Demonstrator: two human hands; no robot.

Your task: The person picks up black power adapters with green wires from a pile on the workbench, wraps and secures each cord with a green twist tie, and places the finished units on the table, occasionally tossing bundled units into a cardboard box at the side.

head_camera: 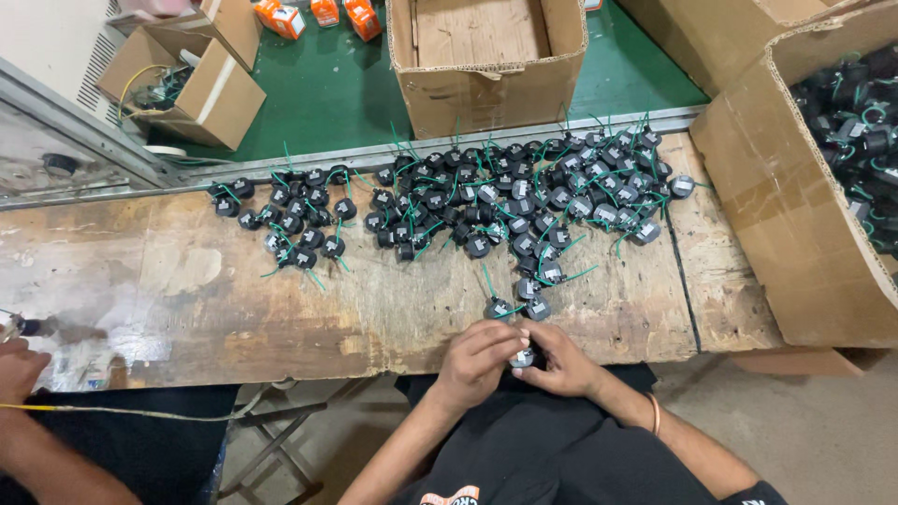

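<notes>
**Both hands closed on one small black part at the bench edge**

Nearest the camera, the left hand and the right hand meet at the near edge of the wooden workbench, fingers pinched from both sides around one small black coil part. The part sits between the fingertips, so neither hand is nearer; its long axis cannot be made out under the fingers.

Just beyond the hands, at twelve o'clock, two loose parts lie on the wood, their green leads pointing away toward the far edge. Further on at twelve to one o'clock spreads the large heap of the same parts, with a smaller cluster at ten o'clock.

At three o'clock stands a cardboard box of parts; an empty carton lies farthest, at twelve. Another person's hand rests at nine o'clock.
</notes>
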